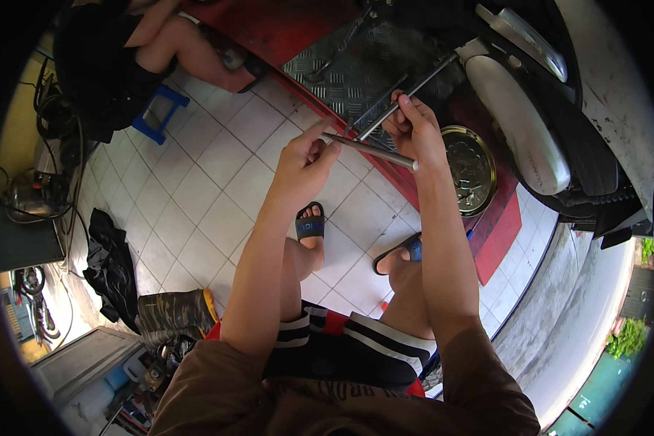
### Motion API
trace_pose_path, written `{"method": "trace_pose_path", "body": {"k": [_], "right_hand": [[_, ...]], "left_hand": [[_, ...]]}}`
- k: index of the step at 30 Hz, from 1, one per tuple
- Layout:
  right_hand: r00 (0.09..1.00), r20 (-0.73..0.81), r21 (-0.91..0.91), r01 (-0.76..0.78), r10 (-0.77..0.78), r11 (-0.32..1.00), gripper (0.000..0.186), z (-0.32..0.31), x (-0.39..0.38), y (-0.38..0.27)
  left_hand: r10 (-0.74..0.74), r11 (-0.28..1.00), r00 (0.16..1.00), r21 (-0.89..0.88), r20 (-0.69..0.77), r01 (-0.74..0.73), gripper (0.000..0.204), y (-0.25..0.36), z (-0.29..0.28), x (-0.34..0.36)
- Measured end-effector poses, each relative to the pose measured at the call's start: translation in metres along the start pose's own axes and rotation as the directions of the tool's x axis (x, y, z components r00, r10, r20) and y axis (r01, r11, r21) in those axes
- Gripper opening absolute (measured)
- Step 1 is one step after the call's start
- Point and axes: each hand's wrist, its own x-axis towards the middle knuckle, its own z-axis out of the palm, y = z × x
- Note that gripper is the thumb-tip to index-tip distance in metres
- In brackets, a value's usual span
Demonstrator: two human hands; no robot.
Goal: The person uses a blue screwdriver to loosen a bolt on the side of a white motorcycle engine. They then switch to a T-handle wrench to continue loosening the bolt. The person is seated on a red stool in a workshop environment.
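Note:
A steel T-handle wrench [378, 150] is in both of my hands. Its crossbar lies toward me, and its long shaft slants up and right to the motorcycle [519, 120]; whether the tip sits on a fastener is too small to tell. At the crossbar's left end, the thumb and curled fingers of my left hand [304, 161] close on it, index finger extended. My right hand [418, 129] pinches the shaft between thumb and fingers. Below the silver exhaust cover, a round gold-rimmed tray [490, 190] holds small metal parts.
A red lift platform [498, 251] with a metal tread plate [334, 54] is ahead. At upper left, another person [98, 62] sits by a blue stool [152, 120]. Black cloth [110, 265] and a camouflage-patterned item [174, 314] lie left on white tiles [203, 192].

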Motion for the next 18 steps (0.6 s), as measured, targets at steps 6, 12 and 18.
{"method": "trace_pose_path", "body": {"k": [6, 12, 18], "right_hand": [[0.996, -0.087, 0.03, 0.017, -0.015, 0.999, 0.015, 0.014, -0.003, -0.001], [0.944, 0.193, -0.162, -0.237, 0.266, 0.958, 0.016, 0.017, -0.014, 0.007], [0.968, 0.138, -0.207, -0.181, 0.211, 0.962, 0.019, 0.021, -0.011, 0.012]], "left_hand": [[-0.023, 0.995, 0.984, 0.1, 0.179, 0.005, 0.033, 0.002, 0.019, -0.005], [-0.03, 0.999, 0.988, 0.032, 0.151, 0.026, 0.053, -0.002, 0.023, -0.003], [-0.029, 0.921, 0.933, -0.354, 0.358, 0.164, 0.072, 0.021, 0.007, -0.009]]}}
